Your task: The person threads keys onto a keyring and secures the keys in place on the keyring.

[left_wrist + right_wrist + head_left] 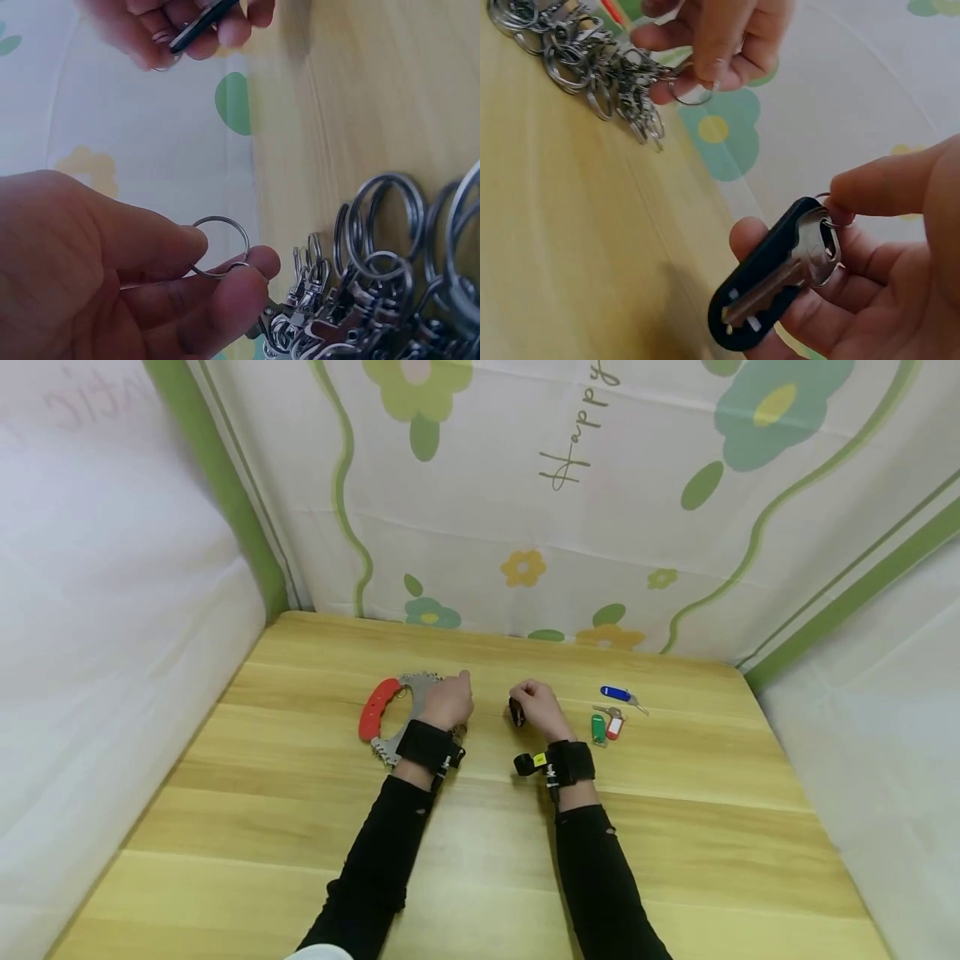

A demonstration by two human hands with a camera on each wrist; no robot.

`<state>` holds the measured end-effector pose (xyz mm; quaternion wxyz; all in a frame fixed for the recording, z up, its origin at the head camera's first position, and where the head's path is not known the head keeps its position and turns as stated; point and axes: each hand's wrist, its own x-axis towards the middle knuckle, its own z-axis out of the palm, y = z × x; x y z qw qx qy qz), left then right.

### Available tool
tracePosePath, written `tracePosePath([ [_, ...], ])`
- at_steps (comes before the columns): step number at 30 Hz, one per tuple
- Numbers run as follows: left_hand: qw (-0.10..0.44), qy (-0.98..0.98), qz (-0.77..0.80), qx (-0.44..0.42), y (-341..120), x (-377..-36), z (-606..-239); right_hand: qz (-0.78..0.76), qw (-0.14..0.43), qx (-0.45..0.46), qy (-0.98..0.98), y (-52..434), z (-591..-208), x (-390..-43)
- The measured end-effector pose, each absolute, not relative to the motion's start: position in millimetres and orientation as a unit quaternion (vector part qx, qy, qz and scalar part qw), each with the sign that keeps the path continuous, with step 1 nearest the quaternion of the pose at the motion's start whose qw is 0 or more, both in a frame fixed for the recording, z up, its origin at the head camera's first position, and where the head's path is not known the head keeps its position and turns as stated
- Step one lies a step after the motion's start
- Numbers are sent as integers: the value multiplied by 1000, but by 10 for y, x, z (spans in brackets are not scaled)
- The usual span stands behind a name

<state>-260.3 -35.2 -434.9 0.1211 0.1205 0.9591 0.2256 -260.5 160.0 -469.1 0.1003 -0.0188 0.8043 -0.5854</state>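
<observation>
My left hand [448, 700] pinches a small steel split ring [219, 247] between thumb and fingers, at the end of a bunch of key rings and clasps [375, 300] that lies on the wooden table [480, 827]. That bunch hangs on a large holder with a red handle [377, 707]. My right hand [534, 703] holds a black key tag with a silver key [776, 281], its small ring [832, 217] pinched at the thumb. In the right wrist view the left hand [712, 45] shows beyond, with its ring [692, 91].
Blue [615, 693], green [597, 727] and red [614, 727] key tags lie on the table right of my right hand. A flowered cloth backdrop [570, 493] stands behind the table, and white cloth walls [97, 610] close in both sides.
</observation>
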Motion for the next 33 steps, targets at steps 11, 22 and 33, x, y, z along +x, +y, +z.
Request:
tracePosePath([
  [11, 86, 960, 216, 158, -329, -2629, -4399, -543, 120, -16, 831, 1570, -4743, -2611],
  [22, 93, 952, 234, 176, -306, -2667, -4445, -546, 127, -20, 828, 1509, -4715, -2619],
  [33, 103, 941, 259, 195, -253, -2648, -4458, -526, 115, -62, 841, 1438, -4750, -2662],
])
